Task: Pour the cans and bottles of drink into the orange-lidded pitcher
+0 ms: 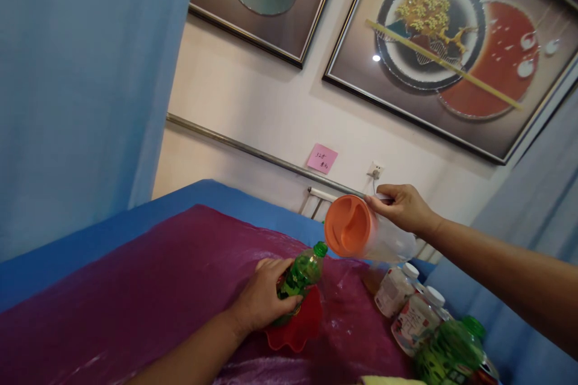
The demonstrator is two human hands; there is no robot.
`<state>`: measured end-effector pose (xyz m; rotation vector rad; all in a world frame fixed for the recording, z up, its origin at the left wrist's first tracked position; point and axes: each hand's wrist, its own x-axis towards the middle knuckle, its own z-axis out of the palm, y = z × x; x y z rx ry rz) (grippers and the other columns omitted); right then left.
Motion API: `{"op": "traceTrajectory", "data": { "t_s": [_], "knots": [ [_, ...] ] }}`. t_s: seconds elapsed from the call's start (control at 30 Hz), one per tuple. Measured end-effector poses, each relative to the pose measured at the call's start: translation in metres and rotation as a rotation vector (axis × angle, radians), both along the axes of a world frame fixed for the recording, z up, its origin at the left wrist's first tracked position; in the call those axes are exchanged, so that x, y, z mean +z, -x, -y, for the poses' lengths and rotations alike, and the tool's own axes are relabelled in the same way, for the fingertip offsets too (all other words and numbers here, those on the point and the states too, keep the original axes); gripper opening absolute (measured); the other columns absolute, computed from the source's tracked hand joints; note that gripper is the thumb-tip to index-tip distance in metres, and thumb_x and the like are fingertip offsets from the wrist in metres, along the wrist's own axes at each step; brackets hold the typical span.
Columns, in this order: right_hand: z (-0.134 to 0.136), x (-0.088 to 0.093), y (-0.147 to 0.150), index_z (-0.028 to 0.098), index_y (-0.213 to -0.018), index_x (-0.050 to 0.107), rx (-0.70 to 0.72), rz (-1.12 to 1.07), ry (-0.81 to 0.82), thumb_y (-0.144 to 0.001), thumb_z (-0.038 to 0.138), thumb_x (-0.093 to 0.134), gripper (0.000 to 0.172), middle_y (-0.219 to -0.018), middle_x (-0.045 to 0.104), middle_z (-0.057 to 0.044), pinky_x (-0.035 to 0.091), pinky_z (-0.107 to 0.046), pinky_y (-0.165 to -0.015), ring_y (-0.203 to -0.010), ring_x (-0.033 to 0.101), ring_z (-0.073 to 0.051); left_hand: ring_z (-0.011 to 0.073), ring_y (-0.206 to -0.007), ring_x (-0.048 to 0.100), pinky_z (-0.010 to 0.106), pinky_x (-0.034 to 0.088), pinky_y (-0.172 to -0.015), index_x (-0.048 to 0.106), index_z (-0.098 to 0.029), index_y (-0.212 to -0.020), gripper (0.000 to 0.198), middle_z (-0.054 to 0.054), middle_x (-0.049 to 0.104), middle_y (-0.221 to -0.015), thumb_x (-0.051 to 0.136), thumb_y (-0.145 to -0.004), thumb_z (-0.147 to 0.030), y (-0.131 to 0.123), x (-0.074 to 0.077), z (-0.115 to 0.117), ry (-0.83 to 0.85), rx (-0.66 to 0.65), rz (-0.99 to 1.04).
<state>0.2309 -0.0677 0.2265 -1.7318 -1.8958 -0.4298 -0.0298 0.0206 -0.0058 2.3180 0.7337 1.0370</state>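
My left hand [266,295] is wrapped round a small green plastic bottle [304,274] with a green cap or neck at its top. The bottle leans a little to the right over a red dish with a scalloped rim [293,334]; I cannot tell whether its base touches the dish. Held up by its handle in my right hand [404,207] is a translucent plastic pitcher [391,243] with an orange lid [345,225]. The pitcher is tipped on its side, lid towards the left, just above and right of the bottle. No liquid shows coming out of it.
A glossy purple sheet [149,289] covers the blue-edged surface. At right stand two white-capped bottles [415,322] and a larger green bottle [451,349]. Blue curtains [81,84] hang on both sides. Behind run a metal rail [244,147] and a wall with a pink note [322,159].
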Motion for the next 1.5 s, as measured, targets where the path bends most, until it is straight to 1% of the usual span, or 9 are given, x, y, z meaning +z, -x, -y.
{"op": "traceTrajectory", "data": {
  "t_s": [0.27,0.63,0.77,0.93,1.13,1.33,1.5],
  "knots": [
    [-0.0002,-0.0009,-0.0003,0.024,-0.055,0.030,0.000,-0.007,-0.001,-0.081,0.057,0.056,0.049,-0.055,0.024,0.006,0.020,-0.027,-0.049,-0.053,0.025,-0.010,0.0279,-0.105,0.063,0.042,0.042,-0.099,0.066,-0.025,-0.113,0.053,0.005,0.073,-0.112,0.081,-0.063,-0.027,0.0007,-0.0014,-0.0001,-0.004,0.006,0.010],
    [0.0009,-0.0006,0.0013,0.023,-0.055,0.030,0.029,0.014,-0.019,-0.083,0.054,0.056,0.049,-0.054,0.024,0.006,0.019,-0.027,-0.049,-0.051,0.025,-0.010,0.0272,-0.101,0.065,0.041,0.043,-0.097,0.067,-0.026,-0.111,0.050,0.003,0.074,-0.109,0.079,-0.063,-0.027,0.0012,0.0001,0.0007,-0.009,0.003,0.019],
    [0.0018,-0.0004,0.0019,0.024,-0.055,0.029,0.029,0.011,-0.022,-0.083,0.053,0.057,0.049,-0.054,0.023,0.006,0.019,-0.027,-0.049,-0.052,0.025,-0.010,0.0279,-0.103,0.064,0.041,0.042,-0.097,0.067,-0.025,-0.113,0.053,0.003,0.074,-0.110,0.080,-0.062,-0.025,0.0022,0.0026,0.0018,0.015,-0.003,0.008],
    [0.0033,-0.0007,0.0025,0.024,-0.055,0.028,0.019,-0.008,-0.027,-0.082,0.054,0.057,0.050,-0.054,0.023,0.006,0.019,-0.027,-0.049,-0.052,0.025,-0.010,0.0274,-0.101,0.064,0.041,0.042,-0.097,0.067,-0.026,-0.112,0.050,0.003,0.074,-0.108,0.079,-0.063,-0.024,0.0026,0.0035,0.0026,0.014,-0.009,0.017],
    [0.0033,-0.0010,0.0012,0.024,-0.056,0.029,0.016,0.002,-0.011,-0.082,0.055,0.057,0.049,-0.054,0.024,0.006,0.020,-0.027,-0.049,-0.052,0.025,-0.010,0.0281,-0.104,0.064,0.042,0.041,-0.098,0.066,-0.027,-0.115,0.055,0.003,0.074,-0.111,0.079,-0.062,-0.025,0.0024,0.0023,0.0028,0.002,-0.010,0.026],
    [0.0035,-0.0021,0.0004,0.024,-0.056,0.029,0.022,-0.006,-0.014,-0.083,0.054,0.057,0.049,-0.055,0.023,0.006,0.020,-0.027,-0.049,-0.053,0.025,-0.010,0.0277,-0.101,0.065,0.041,0.043,-0.094,0.067,-0.026,-0.106,0.044,0.003,0.074,-0.107,0.079,-0.063,-0.027,0.0030,0.0041,0.0041,-0.006,-0.008,0.011],
    [0.0043,-0.0011,0.0027,0.024,-0.056,0.029,0.020,-0.004,-0.006,-0.083,0.054,0.057,0.048,-0.056,0.023,0.006,0.020,-0.027,-0.049,-0.054,0.025,-0.011,0.0280,-0.103,0.065,0.042,0.043,-0.097,0.067,-0.026,-0.110,0.049,0.004,0.074,-0.109,0.080,-0.063,-0.027,0.0028,0.0031,0.0040,-0.007,-0.003,0.023]
  ]
}}
